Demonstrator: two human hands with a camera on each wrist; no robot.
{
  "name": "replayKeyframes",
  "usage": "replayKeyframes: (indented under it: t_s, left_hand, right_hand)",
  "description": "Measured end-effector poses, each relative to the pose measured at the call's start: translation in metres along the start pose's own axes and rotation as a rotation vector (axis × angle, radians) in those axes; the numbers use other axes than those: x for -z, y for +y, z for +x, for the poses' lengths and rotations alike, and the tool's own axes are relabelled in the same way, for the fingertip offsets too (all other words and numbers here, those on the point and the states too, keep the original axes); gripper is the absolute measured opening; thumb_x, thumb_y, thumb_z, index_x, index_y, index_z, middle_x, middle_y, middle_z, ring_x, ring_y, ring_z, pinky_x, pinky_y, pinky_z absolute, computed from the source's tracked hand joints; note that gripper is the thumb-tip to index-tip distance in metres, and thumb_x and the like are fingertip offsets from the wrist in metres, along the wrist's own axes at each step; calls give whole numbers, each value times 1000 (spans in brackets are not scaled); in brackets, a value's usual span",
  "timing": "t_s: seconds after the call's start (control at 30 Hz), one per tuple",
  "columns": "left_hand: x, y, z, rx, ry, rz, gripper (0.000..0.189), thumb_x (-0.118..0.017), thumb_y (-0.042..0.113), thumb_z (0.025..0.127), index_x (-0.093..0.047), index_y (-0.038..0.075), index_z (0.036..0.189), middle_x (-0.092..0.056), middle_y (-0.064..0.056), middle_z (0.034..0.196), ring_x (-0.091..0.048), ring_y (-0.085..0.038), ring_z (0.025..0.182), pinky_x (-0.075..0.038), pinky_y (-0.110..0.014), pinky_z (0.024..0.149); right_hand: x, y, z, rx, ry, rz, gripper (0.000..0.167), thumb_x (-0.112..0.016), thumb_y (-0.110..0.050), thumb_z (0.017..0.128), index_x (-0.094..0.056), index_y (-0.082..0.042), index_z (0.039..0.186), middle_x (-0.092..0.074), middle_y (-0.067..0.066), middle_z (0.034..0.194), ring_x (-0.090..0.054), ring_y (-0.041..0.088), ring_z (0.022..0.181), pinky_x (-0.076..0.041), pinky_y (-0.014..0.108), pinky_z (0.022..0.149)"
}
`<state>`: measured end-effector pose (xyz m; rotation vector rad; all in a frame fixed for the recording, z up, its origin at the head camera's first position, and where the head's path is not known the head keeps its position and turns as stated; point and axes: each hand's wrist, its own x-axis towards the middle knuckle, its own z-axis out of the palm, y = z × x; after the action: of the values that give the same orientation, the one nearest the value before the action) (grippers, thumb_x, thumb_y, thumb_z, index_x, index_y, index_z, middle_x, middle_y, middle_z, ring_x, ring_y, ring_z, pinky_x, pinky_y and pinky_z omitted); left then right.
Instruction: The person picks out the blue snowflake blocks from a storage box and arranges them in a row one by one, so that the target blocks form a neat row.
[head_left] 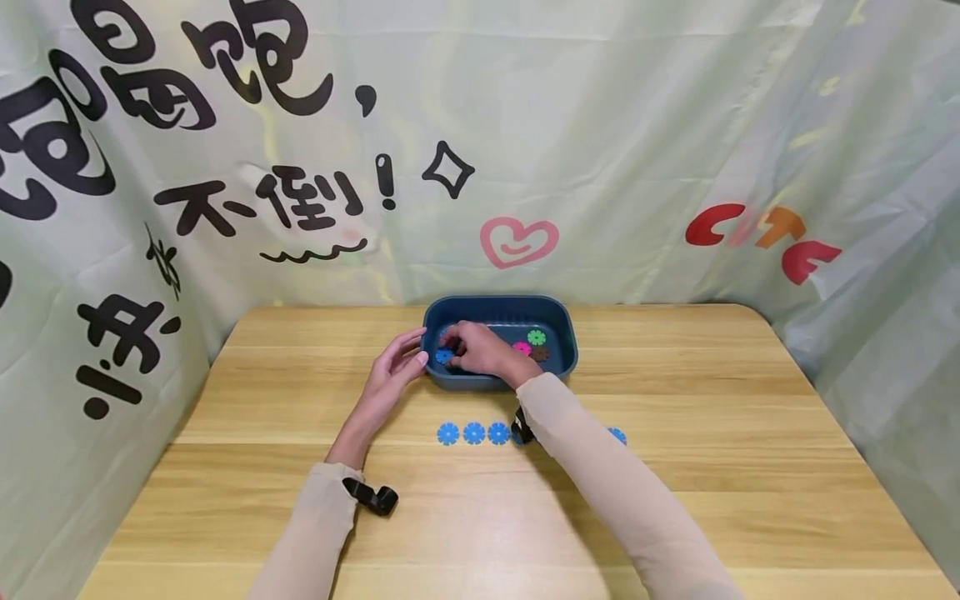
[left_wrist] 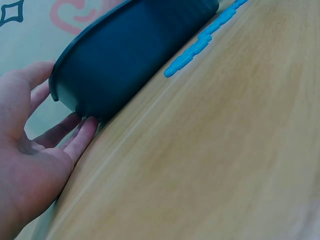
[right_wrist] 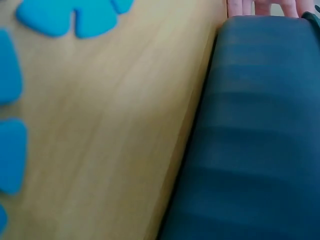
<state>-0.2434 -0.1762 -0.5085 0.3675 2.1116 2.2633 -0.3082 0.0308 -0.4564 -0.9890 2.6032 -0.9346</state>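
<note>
A dark blue plastic basin stands at the back of the table. My left hand touches the basin's left end with loosely bent, spread fingers; the left wrist view shows its fingertips on the outer wall. My right hand reaches inside, thumb and fingertips apart beside a blue notched disc at the left end. Also in the basin are a green disc, a pink disc and a brown disc. The right wrist view shows the basin's outer wall, not the right fingers.
In front of the basin, blue notched discs lie in a row, partly covered by the right forearm. Another blue disc shows beyond that sleeve. The wooden table ends at a printed curtain behind.
</note>
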Motion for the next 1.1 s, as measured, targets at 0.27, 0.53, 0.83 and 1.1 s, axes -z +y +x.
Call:
replayKeyframes:
  t_s: [0.27,0.53,0.83,1.1]
  left_hand:
    - [0,1,0,-15,11,2,49,-61,21,104,-48,9,150,-47,-16,148,-49,-35,135,-54,-33,99]
    - [0,0,-1,-14,18,-3,48,-61,20,104,-49,10,149,-48,-17,148,-49,-35,134,-54,-32,98]
    - [0,2,-2,-9,2,-24,50,-60,17,105,-46,7,151,-43,-22,151,-44,-39,138,-53,-29,98]
    - [0,-1,-1,-11,10,4,50,-61,25,104,-48,11,150,-45,-16,150,-48,-33,136,-53,-31,99]
  right_hand:
    - [0,1,2,-14,-13,-34,25,-77,-6,91,-73,0,114,-69,12,105,-66,21,89,-57,32,86]
    - [-2,2,1,-46,1,23,23,-78,-5,90,-67,-2,110,-68,12,100,-62,22,86,-56,33,85]
    - [1,6,-3,-56,62,121,17,-63,3,94,-64,-3,110,-65,5,86,-59,20,76,-51,31,76]
    - [10,3,-15,-99,73,286,20,-57,3,100,-64,-2,117,-65,13,96,-72,24,81,-61,33,77]
